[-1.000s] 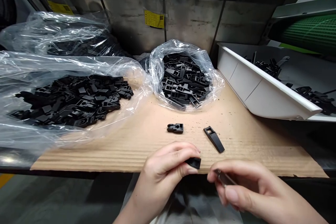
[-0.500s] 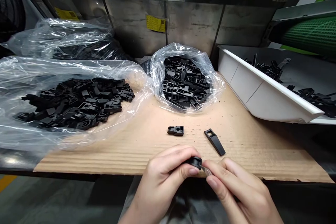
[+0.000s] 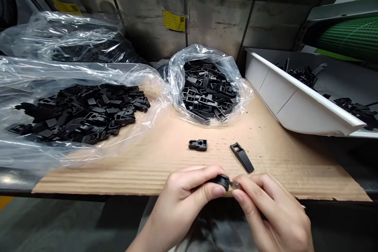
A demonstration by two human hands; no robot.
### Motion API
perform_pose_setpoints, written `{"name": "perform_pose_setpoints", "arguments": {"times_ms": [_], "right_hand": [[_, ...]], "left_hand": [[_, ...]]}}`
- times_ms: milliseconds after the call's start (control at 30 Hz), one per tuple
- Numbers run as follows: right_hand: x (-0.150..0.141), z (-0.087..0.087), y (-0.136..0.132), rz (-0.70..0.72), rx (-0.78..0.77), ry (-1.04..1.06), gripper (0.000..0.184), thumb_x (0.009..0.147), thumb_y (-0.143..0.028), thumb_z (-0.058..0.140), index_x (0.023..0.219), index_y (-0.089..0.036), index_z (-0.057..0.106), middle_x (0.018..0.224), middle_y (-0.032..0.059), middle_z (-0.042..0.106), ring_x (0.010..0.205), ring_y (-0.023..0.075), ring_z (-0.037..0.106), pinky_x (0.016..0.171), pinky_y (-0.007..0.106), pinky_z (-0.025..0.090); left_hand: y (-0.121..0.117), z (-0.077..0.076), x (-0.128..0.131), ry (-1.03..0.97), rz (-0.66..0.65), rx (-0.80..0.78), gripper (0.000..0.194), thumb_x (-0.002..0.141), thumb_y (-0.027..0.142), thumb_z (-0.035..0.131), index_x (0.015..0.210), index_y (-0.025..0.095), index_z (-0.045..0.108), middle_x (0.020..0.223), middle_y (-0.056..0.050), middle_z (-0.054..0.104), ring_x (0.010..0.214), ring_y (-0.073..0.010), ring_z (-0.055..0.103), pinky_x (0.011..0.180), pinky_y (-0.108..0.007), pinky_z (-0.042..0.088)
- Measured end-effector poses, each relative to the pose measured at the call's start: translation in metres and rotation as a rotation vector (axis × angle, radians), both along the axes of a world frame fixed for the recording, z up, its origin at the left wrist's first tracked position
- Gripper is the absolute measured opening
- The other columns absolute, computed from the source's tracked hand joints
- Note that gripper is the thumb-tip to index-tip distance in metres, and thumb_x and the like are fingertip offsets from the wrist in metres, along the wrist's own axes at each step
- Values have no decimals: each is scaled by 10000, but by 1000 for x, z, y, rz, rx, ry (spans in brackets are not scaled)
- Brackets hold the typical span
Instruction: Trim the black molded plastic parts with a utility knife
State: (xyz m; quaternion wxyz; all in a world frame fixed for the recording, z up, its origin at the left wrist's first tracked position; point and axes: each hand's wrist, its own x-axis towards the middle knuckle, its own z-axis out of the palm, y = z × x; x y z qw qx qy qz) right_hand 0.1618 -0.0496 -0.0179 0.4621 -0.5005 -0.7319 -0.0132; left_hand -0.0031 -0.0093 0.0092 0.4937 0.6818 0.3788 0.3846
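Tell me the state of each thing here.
Left hand: closed on a black part
Right hand: pinching a shiny strip
Short piece: lying on cardboard
Long piece: lying flat
Middle bag: open, holding pieces
Front-left bag: holding pieces
Bin: open, partly filled

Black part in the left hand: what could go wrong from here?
- Thin shiny piece: pinched in the right hand's fingertips near the cardboard's front edge; might slip and drop.
- Its tip points at the black part, close to the left hand's thumb; a slip could poke it.
- Loose long part, just beyond the right hand, could get knocked.
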Motion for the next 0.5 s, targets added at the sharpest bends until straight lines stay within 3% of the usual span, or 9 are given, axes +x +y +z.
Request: {"name": "perform_pose_setpoints", "arguments": {"times_ms": [133,233,333,500], "right_hand": [[-2,-2,3,-35,78,-41,223,775,-76,580,985,-146,606,693,42,557,615,128,531,561,241,422],[-2,3,2,11,-26,61,203,806,-79,532,977,-164,601,738,43,526,642,130,529,561,242,427],[1,9,-1,69,-179,175,180,842,-121,478,937,-200,609,764,33,525,641,122,549,555,219,442],[4,15,-6,99,-287,227,214,848,-126,472,967,-257,592,621,-48,550,470,67,510,428,146,395]], "left_hand": [[0,1,0,-31,-73,-70,118,810,213,588,771,164,687,719,2,674,682,-142,613,650,-180,465],[1,1,-1,-58,-72,-32,95,805,199,598,781,184,688,733,14,677,697,-133,621,667,-165,469],[1,-3,-2,-107,-20,89,124,781,144,623,843,223,696,842,21,694,816,-132,635,757,-146,472],[-1,-17,-1,-59,65,369,289,775,-2,557,961,187,671,1038,-36,650,990,-137,594,868,-141,447]]}}
